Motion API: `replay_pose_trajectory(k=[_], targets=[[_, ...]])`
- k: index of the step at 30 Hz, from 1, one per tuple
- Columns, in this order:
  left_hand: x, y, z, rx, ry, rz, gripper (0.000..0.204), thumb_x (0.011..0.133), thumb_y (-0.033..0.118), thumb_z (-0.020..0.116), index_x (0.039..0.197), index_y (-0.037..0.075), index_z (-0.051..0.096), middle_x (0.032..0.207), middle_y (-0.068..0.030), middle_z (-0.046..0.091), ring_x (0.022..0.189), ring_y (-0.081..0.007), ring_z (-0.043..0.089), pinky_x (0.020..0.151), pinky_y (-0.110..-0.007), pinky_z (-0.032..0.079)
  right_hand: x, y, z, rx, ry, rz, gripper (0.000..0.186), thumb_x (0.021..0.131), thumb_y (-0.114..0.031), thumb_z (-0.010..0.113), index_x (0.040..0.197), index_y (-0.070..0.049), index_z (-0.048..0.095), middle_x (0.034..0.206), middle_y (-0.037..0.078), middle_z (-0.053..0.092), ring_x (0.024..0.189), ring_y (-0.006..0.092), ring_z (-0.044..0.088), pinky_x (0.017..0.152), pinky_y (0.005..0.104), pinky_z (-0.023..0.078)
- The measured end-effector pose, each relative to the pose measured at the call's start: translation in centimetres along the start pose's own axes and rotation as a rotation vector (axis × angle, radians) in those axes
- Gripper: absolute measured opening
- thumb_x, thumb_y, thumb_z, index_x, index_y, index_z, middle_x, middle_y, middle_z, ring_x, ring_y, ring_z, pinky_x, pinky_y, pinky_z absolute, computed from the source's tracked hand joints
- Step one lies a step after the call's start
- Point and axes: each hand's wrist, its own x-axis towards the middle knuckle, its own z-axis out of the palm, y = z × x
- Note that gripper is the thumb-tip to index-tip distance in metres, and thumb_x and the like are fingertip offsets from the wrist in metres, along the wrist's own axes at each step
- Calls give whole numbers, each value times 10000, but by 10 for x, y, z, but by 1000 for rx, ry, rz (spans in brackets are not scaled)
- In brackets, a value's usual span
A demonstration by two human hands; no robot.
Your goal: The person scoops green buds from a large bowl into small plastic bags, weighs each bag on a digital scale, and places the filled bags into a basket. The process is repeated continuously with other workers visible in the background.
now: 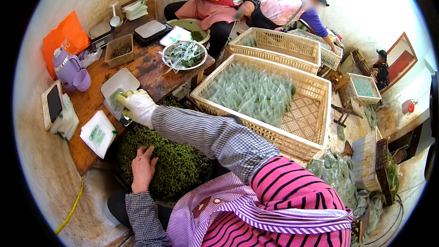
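Across the left half of the view stretches a worn wooden table (87, 105), its top stained dark in patches. To its right stands a cream plastic crate (292, 144), the nearest of several, with rows of filled clear bags (251, 91) packed into its left part; the lattice bottom shows at the right. Beneath the table's near edge, in front of the person, lies a broad heap of small green sprigs (178, 160). An orange bag (66, 41) leans against the wall at the far left corner, beside a purple flask (65, 68). Toward the table's right end sits a round white-rimmed bowl (184, 68) with more bagged greens. Near the close edge is a stack of flat printed bags (97, 132), and farther back a pale weighing pan (121, 80).

The right hand (138, 106), in a white glove with yellowish fingertips, reaches over the heap to the table. The bare left hand (144, 167) rests on the sprigs, fingers loosely bent and a little apart; whether they hold any sprigs I cannot tell. Smallest is the clear bag of greens (115, 99), at the near side of the pan, pinched in the gloved fingers.
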Motion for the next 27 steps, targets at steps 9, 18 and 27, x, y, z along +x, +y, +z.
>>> replay_pose_trajectory(k=[9,18,27], targets=[[-1,14,-9,27,90,-66,189,821,160,679,950,23,679,1222,-166,558,868,-348,638,795,-427,502,-132,-18,17,-206,-564,135,260,793,-308,663,922,-83,683,953,112,604,928,294,587,773,409,459],[-8,3,-9,-22,209,-54,177,841,92,653,992,-1,654,1191,-137,570,808,-251,647,718,-334,525,-129,-20,11,116,-470,408,278,752,-295,706,941,-91,714,1043,119,595,1041,309,541,860,443,441],[10,1,-15,-380,312,-99,153,856,53,640,993,-15,646,1031,-122,615,703,-190,642,624,-282,526,-146,-10,-17,473,-290,468,265,774,-302,696,961,-118,733,1179,77,605,1172,301,481,1000,446,379]])
